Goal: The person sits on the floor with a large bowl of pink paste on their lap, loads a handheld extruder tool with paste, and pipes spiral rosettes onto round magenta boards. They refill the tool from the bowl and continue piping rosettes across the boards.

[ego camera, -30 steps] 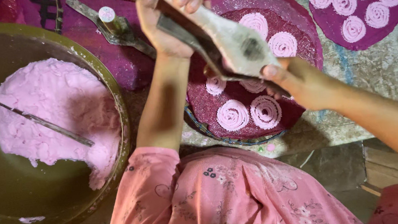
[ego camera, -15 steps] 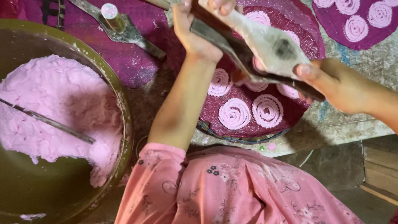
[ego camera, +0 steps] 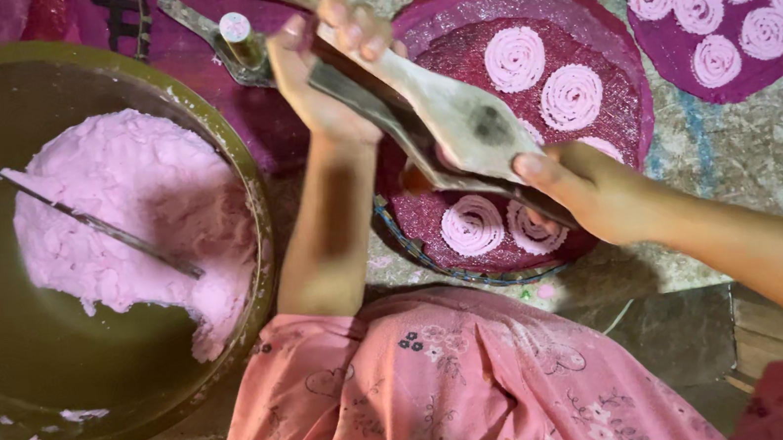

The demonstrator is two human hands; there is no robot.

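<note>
Seemingly both hands (left hand point(ego camera: 326, 79), right hand point(ego camera: 597, 190)) grip the wooden press point(ego camera: 459, 122).

A rough, mottled grey-green concrete floor point(ego camera: 781, 152) fills the scene under dim warm light, with a purple cloth point(ego camera: 68, 16) spread at the top left and a wooden plank point(ego camera: 772, 322) at the lower right.

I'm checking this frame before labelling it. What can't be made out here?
- Head view: the wooden press and both hands, left hand and right hand, hide the middle of the round mat, so its spiral count is unsure.
- The press's underside is hidden by its own paddle.
- The second mat is cut by the top edge.
- The bowl runs off the left edge.
</note>
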